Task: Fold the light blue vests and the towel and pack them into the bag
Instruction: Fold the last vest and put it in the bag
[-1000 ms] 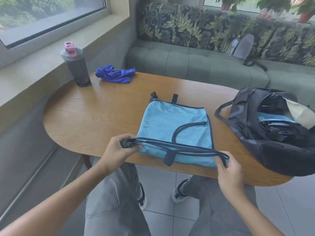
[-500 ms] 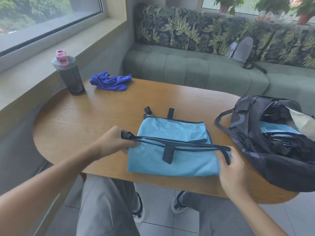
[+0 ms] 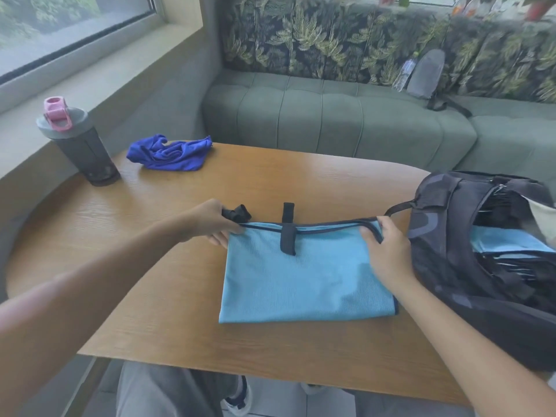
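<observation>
Both hands (image 3: 388, 254) at vest (image 3: 301, 275) corners

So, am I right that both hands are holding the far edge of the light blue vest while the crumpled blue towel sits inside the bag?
Not quite: the head view shows the towel lying on the table near the bottle, not in the bag. Both hands, left and right, do hold the vest's far edge.
</observation>
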The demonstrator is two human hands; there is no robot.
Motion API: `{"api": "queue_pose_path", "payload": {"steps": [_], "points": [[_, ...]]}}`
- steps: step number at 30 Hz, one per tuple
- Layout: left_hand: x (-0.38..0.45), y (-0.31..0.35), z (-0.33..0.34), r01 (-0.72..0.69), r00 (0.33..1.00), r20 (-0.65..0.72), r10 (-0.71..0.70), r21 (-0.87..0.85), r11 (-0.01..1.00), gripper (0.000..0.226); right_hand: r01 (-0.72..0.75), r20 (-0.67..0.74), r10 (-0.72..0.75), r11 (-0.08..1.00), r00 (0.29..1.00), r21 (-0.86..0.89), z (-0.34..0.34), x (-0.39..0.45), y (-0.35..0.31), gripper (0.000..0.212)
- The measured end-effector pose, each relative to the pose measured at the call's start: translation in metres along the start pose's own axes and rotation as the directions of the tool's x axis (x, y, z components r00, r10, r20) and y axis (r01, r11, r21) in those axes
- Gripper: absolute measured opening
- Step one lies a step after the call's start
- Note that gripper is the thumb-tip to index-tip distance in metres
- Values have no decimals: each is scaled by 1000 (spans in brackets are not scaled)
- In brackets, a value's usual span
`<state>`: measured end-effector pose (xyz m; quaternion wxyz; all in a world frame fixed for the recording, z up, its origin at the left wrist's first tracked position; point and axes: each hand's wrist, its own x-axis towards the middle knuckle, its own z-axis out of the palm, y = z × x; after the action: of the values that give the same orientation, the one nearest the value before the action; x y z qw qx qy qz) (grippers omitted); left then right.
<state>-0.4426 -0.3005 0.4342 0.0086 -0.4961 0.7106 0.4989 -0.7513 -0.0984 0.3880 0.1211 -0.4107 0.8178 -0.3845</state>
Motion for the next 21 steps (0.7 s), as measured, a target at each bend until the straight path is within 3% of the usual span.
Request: {"api": "queue_pose_path", "payload": {"steps": [5, 7, 9, 11, 12, 13, 17, 21], "points": [[24, -15, 14, 102, 976, -178, -122, -117, 988, 32, -70, 79, 69, 998, 994, 4, 18, 23, 9, 23], [22, -20, 23, 104, 934, -329, -138, -118, 988, 42, -67, 84, 68, 998, 994, -14, 20, 24, 13, 25], [11, -23, 37, 70, 810, -581, -79, -38, 997, 48, -39, 42, 40, 999, 998, -19, 19, 20, 14, 28], [-4, -26, 58, -54, 637, -762, 115, 104, 993, 39, 57, -35, -60, 996, 998, -72, 18, 10, 12, 27], [-13, -26, 72, -124, 602, -768, 218, 180, 976, 33, 134, -50, -141, 983, 989, -123, 18, 2, 9, 25], [-23, -24, 88, -179, 612, -730, 304, 247, 952, 28, 209, -24, -216, 964, 976, -165, 20, -7, 5, 22], [-28, -36, 148, -224, 698, -496, 517, 535, 815, 14, 361, 351, -304, 927, 885, -107, 44, -44, -17, 24], [-16, -54, 167, -127, 753, -423, 505, 659, 741, 50, 486, 567, -400, 874, 720, 0, 77, -57, -37, 34]]}}
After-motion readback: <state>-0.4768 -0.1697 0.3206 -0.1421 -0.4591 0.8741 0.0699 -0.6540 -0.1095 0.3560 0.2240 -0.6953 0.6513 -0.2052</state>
